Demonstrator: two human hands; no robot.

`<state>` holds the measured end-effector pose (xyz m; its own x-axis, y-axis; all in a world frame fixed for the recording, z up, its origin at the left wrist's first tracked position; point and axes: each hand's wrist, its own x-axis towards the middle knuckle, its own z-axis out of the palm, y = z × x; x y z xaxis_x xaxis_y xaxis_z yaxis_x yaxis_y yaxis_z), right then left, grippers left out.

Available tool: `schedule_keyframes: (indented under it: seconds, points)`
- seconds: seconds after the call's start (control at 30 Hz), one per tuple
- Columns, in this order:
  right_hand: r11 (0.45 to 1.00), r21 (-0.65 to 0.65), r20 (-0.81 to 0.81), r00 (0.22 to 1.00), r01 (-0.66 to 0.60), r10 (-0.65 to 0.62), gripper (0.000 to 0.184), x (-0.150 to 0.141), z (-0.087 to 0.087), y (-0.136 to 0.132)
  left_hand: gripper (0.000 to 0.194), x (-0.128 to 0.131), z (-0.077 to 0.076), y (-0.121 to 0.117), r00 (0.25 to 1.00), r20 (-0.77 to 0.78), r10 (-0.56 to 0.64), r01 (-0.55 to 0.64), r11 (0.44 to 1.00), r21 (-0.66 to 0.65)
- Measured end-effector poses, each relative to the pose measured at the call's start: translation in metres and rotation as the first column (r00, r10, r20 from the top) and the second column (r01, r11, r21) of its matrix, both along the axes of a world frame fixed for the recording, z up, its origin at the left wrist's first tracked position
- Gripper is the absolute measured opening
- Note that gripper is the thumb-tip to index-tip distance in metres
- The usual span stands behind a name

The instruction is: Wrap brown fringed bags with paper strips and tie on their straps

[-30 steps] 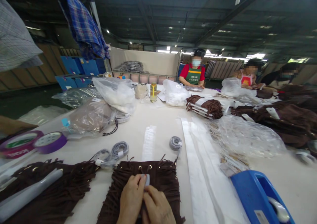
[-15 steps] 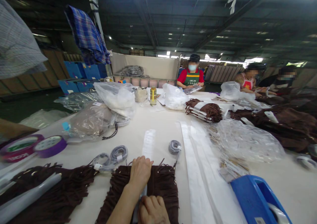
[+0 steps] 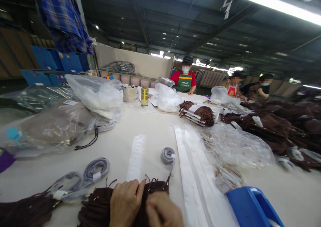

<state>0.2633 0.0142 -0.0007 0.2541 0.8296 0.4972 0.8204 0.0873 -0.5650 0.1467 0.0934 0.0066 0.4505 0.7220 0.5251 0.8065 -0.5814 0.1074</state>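
Note:
A brown fringed suede piece [image 3: 96,208] lies at the near edge of the white table [image 3: 150,126]. My left hand [image 3: 125,202] rests on its top edge with fingers curled and pressed onto the suede. My right hand [image 3: 164,213] sits just to the right, fingers closed against the same piece; what is under them is hidden. A grey coiled strap roll [image 3: 167,155] lies just beyond the piece, and a white paper strip [image 3: 136,156] runs away from my left hand.
Two grey strap coils [image 3: 96,168] lie to the left. A blue tape dispenser [image 3: 253,207] stands at the near right. Clear plastic bags [image 3: 238,146] and long white strips [image 3: 190,166] cover the right side. Bagged goods [image 3: 50,126] fill the left. Three people work at the far end.
The view has swung up and to the right. My left hand has drawn back from the far edge of the fringed piece, and both hands now sit together on it.

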Motion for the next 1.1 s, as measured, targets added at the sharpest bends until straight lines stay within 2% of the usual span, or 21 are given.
schedule_keyframes:
  seconds: [0.03,0.1,0.17,0.2,0.27,0.3,0.33,0.37,0.43,0.5,0.67,0.73,0.8,0.87,0.9,0.97,1.0,1.03,1.1]
  points:
    - [0.998,-0.021,-0.034,0.998,0.059,-0.059,0.029,0.021,0.011,0.010,0.043,-0.001,0.000,0.000,1.000,0.022,-0.008,0.007,1.000,0.019]
    - [0.942,-0.203,-0.179,0.935,0.268,-0.305,0.027,0.057,0.034,0.031,0.044,-0.001,0.002,0.000,0.998,0.063,-0.007,0.005,1.000,0.028]
    - [0.925,-0.205,-0.161,0.921,0.321,-0.355,0.022,0.072,0.054,0.046,0.045,-0.002,0.001,0.000,0.994,0.104,-0.015,0.011,0.999,0.031]
    - [0.945,-0.185,-0.151,0.942,0.271,-0.300,0.020,0.071,0.062,0.049,0.044,-0.002,0.001,0.001,0.991,0.129,-0.028,0.023,0.999,0.038]
    - [0.991,-0.130,-0.083,0.996,0.007,-0.018,0.017,0.055,0.070,0.051,0.042,-0.003,-0.002,0.003,0.981,0.182,-0.064,0.054,0.997,0.057]
    - [0.980,-0.128,-0.037,0.988,-0.152,0.149,0.017,0.044,0.070,0.049,0.040,-0.004,-0.004,0.004,0.976,0.204,-0.079,0.067,0.996,0.066]
    - [0.946,-0.148,0.008,0.956,-0.288,0.293,0.017,0.034,0.067,0.047,0.038,-0.004,-0.005,0.005,0.971,0.219,-0.092,0.078,0.994,0.073]
    - [0.907,-0.186,0.044,0.919,-0.378,0.392,0.018,0.026,0.063,0.044,0.037,-0.004,-0.006,0.006,0.968,0.232,-0.101,0.083,0.993,0.084]
    - [0.862,-0.278,0.083,0.884,-0.423,0.460,0.023,0.020,0.052,0.039,0.038,-0.003,-0.005,0.007,0.964,0.245,-0.102,0.080,0.992,0.096]
    - [0.867,-0.310,0.136,0.884,-0.391,0.447,0.025,0.026,0.041,0.033,0.039,-0.002,-0.003,0.007,0.961,0.259,-0.098,0.071,0.991,0.111]
    - [0.938,-0.189,0.385,0.856,-0.291,0.343,0.021,0.053,0.026,0.008,0.040,0.001,0.001,0.005,0.965,0.251,-0.075,0.047,0.992,0.114]
    - [0.952,-0.197,0.441,0.846,-0.234,0.299,0.020,0.058,0.022,-0.008,0.040,0.000,0.002,0.005,0.966,0.247,-0.073,0.046,0.993,0.113]
    - [0.949,-0.263,0.397,0.877,-0.174,0.271,0.021,0.061,0.021,-0.024,0.040,0.000,0.003,0.006,0.964,0.257,-0.073,0.044,0.992,0.119]
    - [0.932,-0.342,0.220,0.954,-0.118,0.202,0.021,0.064,0.026,-0.032,0.041,0.001,0.003,0.006,0.959,0.272,-0.078,0.044,0.991,0.126]
    - [0.923,-0.377,0.105,0.987,-0.077,0.125,0.021,0.066,0.030,-0.030,0.041,0.001,0.004,0.005,0.957,0.278,-0.082,0.048,0.991,0.129]
    - [0.880,-0.471,-0.113,0.985,0.062,-0.130,0.026,0.074,0.039,-0.014,0.041,0.001,0.004,0.005,0.953,0.288,-0.094,0.057,0.990,0.133]
    - [0.836,-0.531,-0.181,0.946,0.136,-0.269,0.031,0.080,0.041,0.000,0.041,0.000,0.004,0.004,0.950,0.295,-0.101,0.063,0.989,0.135]
    - [0.767,-0.613,-0.231,0.885,0.190,-0.404,0.034,0.086,0.042,0.016,0.041,0.000,0.004,0.004,0.946,0.304,-0.108,0.070,0.989,0.133]
    - [0.686,-0.693,-0.248,0.821,0.220,-0.514,0.041,0.098,0.037,0.049,0.039,-0.001,0.004,0.003,0.934,0.331,-0.132,0.094,0.987,0.127]
